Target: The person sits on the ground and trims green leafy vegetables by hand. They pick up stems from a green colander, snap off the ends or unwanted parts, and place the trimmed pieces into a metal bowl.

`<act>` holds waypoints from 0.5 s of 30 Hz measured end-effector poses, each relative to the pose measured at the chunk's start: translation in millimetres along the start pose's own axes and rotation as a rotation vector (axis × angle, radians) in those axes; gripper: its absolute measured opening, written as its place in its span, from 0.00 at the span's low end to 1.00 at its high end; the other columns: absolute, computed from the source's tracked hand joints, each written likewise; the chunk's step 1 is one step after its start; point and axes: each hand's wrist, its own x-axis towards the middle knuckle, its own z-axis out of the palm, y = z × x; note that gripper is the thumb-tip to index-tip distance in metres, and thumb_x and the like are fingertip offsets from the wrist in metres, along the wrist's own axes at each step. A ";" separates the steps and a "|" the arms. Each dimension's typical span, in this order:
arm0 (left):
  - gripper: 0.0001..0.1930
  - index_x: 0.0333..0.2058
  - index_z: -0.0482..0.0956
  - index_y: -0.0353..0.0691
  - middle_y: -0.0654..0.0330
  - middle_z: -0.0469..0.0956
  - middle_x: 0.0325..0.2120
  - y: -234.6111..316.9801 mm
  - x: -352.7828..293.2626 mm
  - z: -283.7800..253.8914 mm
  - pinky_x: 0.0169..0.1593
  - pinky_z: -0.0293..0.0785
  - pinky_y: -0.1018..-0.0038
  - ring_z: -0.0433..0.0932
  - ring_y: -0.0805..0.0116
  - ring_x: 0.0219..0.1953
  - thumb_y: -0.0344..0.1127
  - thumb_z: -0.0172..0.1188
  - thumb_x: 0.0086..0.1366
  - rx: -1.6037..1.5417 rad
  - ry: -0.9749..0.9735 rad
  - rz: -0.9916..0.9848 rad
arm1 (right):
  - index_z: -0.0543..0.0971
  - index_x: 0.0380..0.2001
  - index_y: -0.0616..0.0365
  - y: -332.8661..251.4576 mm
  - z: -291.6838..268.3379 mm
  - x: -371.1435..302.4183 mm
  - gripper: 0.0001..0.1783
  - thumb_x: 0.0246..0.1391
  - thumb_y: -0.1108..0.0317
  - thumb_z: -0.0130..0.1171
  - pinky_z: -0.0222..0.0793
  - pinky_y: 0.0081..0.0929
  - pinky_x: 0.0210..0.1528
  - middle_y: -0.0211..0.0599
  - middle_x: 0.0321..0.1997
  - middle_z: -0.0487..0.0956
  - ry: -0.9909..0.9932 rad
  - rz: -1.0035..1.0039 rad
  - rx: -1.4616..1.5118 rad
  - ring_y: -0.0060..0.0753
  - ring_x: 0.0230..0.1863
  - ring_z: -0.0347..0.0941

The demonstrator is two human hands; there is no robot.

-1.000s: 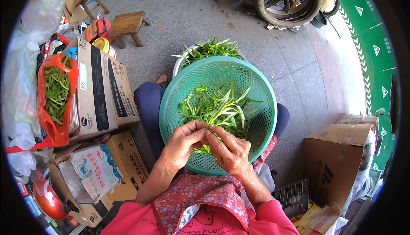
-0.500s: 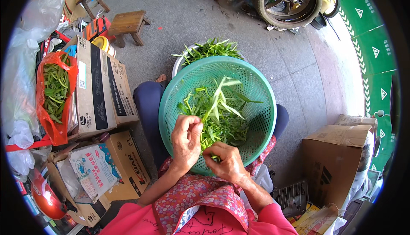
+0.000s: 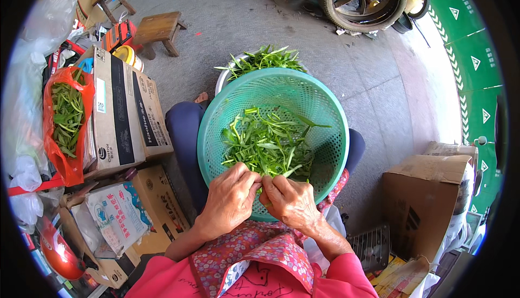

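A green perforated plastic basket (image 3: pixel 331 116) rests in my lap, with cut water spinach (image 3: pixel 268 143) heaped in it. Over its near rim, my left hand (image 3: pixel 230 198) is closed in a pinch on a water spinach stem. Right beside it, fingertips almost touching, my right hand (image 3: pixel 292 200) is curled shut on stem pieces, a bit of green showing between its fingers. Most of what both hands hold is covered by the fingers. Just beyond the basket stands a pale basin (image 3: pixel 221 81) piled with long leafy water spinach (image 3: pixel 265 62).
To the left, a red plastic bag (image 3: pixel 70 174) of greens hangs by cardboard boxes (image 3: pixel 116 135). A wooden stool (image 3: pixel 157 27) stands far left and a wheel (image 3: pixel 363 0) far right. Another cardboard box (image 3: pixel 422 200) is at right, near a dark wire rack (image 3: pixel 371 249).
My left hand has lowered its upright leafy sprig, which no longer stands above the fingers. Both hands have come together at the basket's near side. The view has shifted slightly.
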 end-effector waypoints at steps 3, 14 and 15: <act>0.06 0.38 0.79 0.36 0.54 0.75 0.31 -3.5 -0.1 1.7 0.35 0.75 0.61 0.78 0.51 0.32 0.24 0.64 0.63 -0.105 -0.034 0.014 | 0.80 0.35 0.59 -1.0 -9.5 3.5 0.12 0.47 0.70 0.69 0.71 0.30 0.20 0.32 0.26 0.71 0.012 0.047 0.097 0.30 0.22 0.76; 0.06 0.37 0.85 0.37 0.55 0.79 0.38 -7.2 -1.0 21.2 0.43 0.74 0.64 0.79 0.56 0.39 0.27 0.68 0.60 -0.173 -0.269 0.077 | 0.79 0.25 0.63 63.7 -5.2 3.8 0.11 0.58 0.70 0.51 0.54 0.21 0.31 0.24 0.25 0.72 0.601 0.960 0.652 0.17 0.26 0.58; 0.06 0.37 0.85 0.37 0.55 0.78 0.40 -11.0 -2.9 20.0 0.46 0.73 0.63 0.79 0.55 0.41 0.28 0.68 0.60 -0.067 -0.311 0.077 | 0.76 0.24 0.65 76.1 -2.9 5.1 0.12 0.58 0.69 0.49 0.56 0.24 0.36 0.30 0.31 0.73 0.496 0.794 0.534 0.23 0.31 0.61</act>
